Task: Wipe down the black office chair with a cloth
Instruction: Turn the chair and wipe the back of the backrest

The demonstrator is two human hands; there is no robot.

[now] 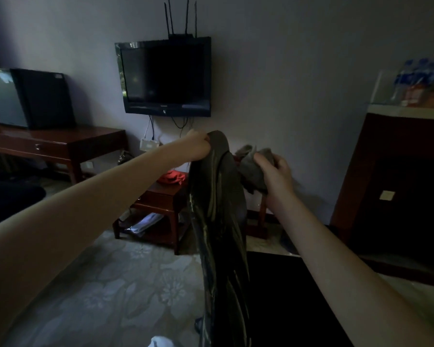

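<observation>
One black office chair (218,209) stood near, at centre. The left hand (198,144) gripped its backrest top. The right hand (276,176) clutched one bunched grey cloth (254,166) just right of it.

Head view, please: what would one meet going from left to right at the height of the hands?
First the wooden desk, then the left hand gripping the chair back, the grey cloth, the right hand holding it, and the wooden cabinet.
</observation>
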